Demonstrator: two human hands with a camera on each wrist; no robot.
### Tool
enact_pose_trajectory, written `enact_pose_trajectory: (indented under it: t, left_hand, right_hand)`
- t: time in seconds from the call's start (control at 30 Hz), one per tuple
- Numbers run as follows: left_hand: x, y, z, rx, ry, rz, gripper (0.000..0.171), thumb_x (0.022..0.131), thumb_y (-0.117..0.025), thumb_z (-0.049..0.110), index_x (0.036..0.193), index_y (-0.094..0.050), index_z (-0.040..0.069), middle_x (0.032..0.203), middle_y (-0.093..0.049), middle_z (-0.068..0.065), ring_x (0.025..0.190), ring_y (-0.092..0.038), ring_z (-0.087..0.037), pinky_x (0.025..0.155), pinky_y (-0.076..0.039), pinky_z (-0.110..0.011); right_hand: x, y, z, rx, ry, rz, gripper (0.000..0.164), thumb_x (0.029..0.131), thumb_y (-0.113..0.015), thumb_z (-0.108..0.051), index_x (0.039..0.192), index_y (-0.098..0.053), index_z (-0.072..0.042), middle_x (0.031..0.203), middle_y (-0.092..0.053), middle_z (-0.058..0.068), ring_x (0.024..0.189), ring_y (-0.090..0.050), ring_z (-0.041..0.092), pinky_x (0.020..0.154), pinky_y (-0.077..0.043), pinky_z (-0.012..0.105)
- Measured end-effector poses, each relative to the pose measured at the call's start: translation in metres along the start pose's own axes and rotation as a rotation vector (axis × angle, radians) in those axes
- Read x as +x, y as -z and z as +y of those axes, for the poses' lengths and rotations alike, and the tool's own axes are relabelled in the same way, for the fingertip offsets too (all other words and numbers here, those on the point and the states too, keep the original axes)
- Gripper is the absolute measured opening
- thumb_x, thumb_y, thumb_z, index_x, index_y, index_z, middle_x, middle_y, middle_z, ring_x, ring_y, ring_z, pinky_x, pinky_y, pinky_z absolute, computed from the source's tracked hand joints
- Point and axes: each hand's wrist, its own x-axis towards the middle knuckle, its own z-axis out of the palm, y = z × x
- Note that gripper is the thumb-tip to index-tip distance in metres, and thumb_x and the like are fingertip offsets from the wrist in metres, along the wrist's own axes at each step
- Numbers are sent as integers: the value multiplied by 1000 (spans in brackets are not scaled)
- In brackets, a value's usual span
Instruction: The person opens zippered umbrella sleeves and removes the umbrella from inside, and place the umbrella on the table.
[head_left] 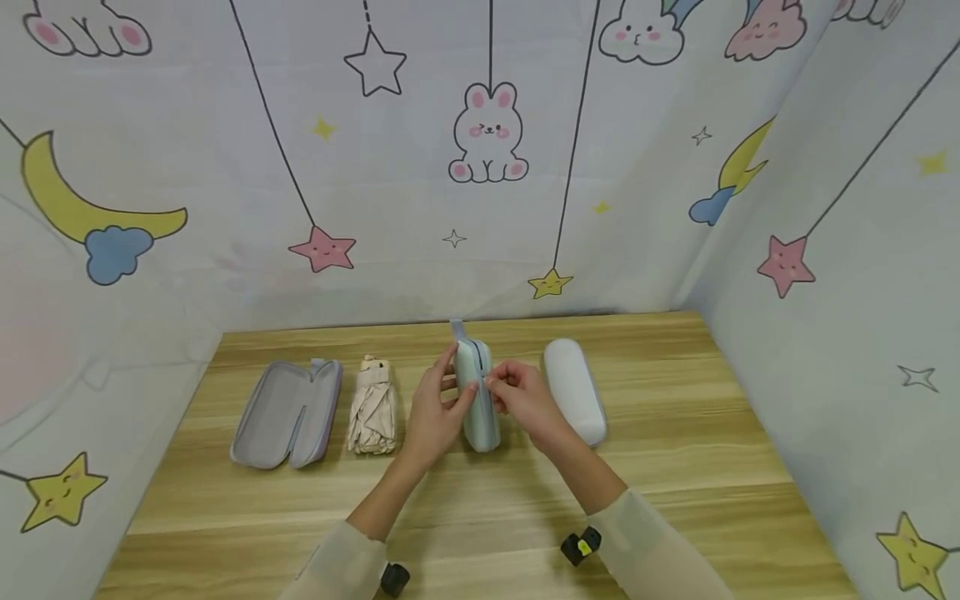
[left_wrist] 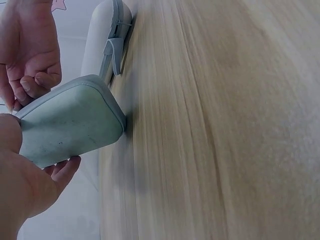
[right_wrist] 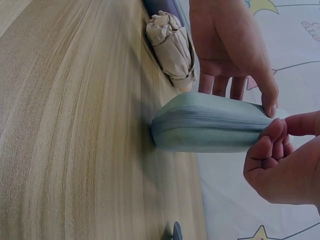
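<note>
Pale cloth walls point(head_left: 420, 183), printed with stars, moons and rabbits, are rising behind and beside our wooden table point(head_left: 480, 517). Near the middle of it we are holding a pale green zip case point(head_left: 482, 429) between our two hands, with its seam facing up toward the head view and its near end down by the tabletop. One small fabric loop point(head_left: 457, 329) is sticking out at its far end. Our left hand point(head_left: 437, 412) is gripping the case from the left, the thumb pressing beside the seam and the other fingers curling round the body. Our right hand point(head_left: 527, 404) is pinching at the seam, thumb and forefinger together, the remaining fingers bending in toward the palm; we are probably holding the zip pull there, but those fingertips are covering it.

Just right of that hand, a white case point(head_left: 573, 387) is lying on the table. Left of our left hand, a crumpled beige bundle point(head_left: 373, 408) is resting, and beyond it an unfolded case point(head_left: 272, 408) is showing its grey lining. We are wearing light sleeves point(head_left: 337, 562), with a small black block point(head_left: 581, 546) sitting by each cuff.
</note>
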Motion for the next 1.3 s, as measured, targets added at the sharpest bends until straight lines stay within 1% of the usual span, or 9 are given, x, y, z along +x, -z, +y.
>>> enact_pose_trajectory:
  t: [0.2, 0.5, 0.73, 0.9, 1.07, 1.3]
  left_hand:
    - [0, -2, 2, 9, 13, -4, 67, 105, -70, 29, 165, -39, 27, 138, -56, -15, 117, -67, -33, 87, -62, -45]
    - [0, -3, 2, 22, 17, 10, 68, 105, -70, 29, 165, -38, 28, 137, -56, -16, 116, -67, -33, 87, -62, -46]
    - [0, -3, 1, 35, 22, 27, 67, 106, -67, 33, 166, -37, 27, 134, -56, -15, 115, -68, -32, 86, -62, -46]
    - [1, -3, 0, 36, 22, 33, 67, 106, -68, 33, 166, -38, 27, 133, -57, -15, 114, -68, -32, 86, -63, -46]
    - [1, -2, 0, 45, 26, 30, 67, 106, -68, 33, 165, -39, 26, 132, -58, -15, 112, -68, -32, 84, -63, -45]
    - [1, -1, 0, 47, 21, 31, 67, 106, -68, 33, 165, -38, 25, 132, -57, -15, 111, -68, -32, 84, -62, -46]
  right_hand:
    - [-1, 1, 4, 1, -9, 6, 10, 104, -62, -3, 96, -62, 2, 75, -55, 4, 67, -51, 14, 62, -46, 26]
    - [-3, 2, 6, -2, -7, 6, 11, 104, -63, -4, 94, -61, 2, 75, -55, 3, 68, -52, 13, 61, -46, 25]
    - [-6, 4, 11, -18, -21, -30, 10, 103, -63, -5, 95, -61, 1, 76, -55, 3, 70, -52, 14, 64, -48, 26]
    - [-5, 5, 16, -29, -26, -29, 10, 103, -63, -5, 95, -61, 1, 76, -56, 2, 70, -53, 14, 64, -48, 26]
    - [-5, 6, 17, -20, -35, -39, 10, 104, -63, -5, 96, -62, 1, 78, -56, 3, 72, -53, 14, 64, -48, 25]
    - [-6, 3, 18, 16, -55, -32, 10, 104, -62, -6, 99, -63, 2, 79, -57, 2, 73, -55, 13, 66, -52, 27]
